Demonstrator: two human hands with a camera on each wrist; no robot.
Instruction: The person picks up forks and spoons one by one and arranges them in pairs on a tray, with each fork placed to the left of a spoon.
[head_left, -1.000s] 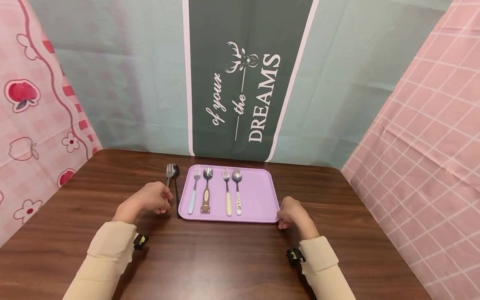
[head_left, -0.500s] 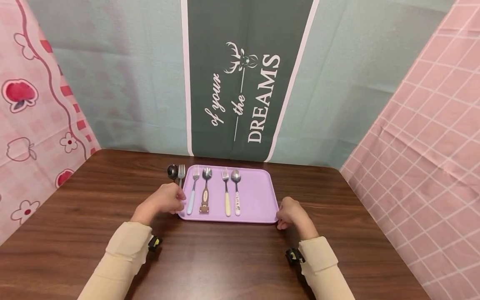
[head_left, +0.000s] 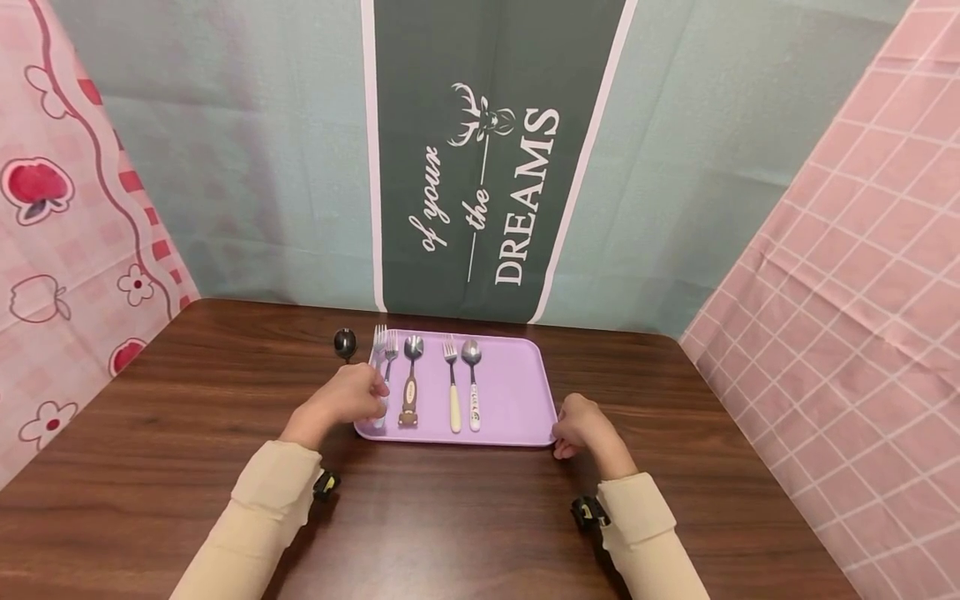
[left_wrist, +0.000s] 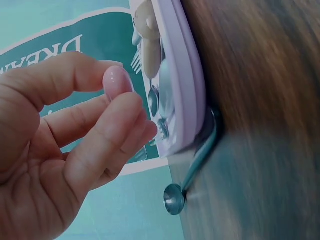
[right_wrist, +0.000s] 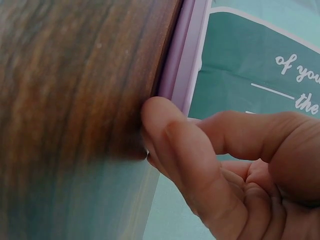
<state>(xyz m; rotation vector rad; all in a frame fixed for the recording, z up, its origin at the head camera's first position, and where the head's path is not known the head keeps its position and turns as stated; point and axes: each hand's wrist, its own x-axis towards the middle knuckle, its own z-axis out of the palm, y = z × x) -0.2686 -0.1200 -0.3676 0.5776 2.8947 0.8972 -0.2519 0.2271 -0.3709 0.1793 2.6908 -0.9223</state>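
My left hand (head_left: 345, 395) holds a metal fork (head_left: 380, 337) over the left side of the lilac tray (head_left: 517, 392). In the left wrist view a glossy pink rounded handle end (left_wrist: 118, 82) sits between thumb and finger; the rest of the handle is hidden. Beneath my fingers lies a blue-handled fork (head_left: 392, 345), partly covered. Farther right on the tray are a brown bear-handled spoon (head_left: 409, 392), a cream-handled fork (head_left: 454, 400) and a white-handled spoon (head_left: 474, 400). At the tray's near right corner, my right hand (head_left: 585, 425) grips the rim.
A dark spoon (head_left: 345, 343) lies on the wooden table (head_left: 435, 517) left of the tray, its handle running alongside the tray wall in the left wrist view. Hanging cloths, including a grey-green one (head_left: 300, 167), stand behind and at both sides.
My left hand has carried the fork rightward from beside the tray to above its left side. The dark spoon's bowl has shifted slightly left. My right hand stays at the corner.
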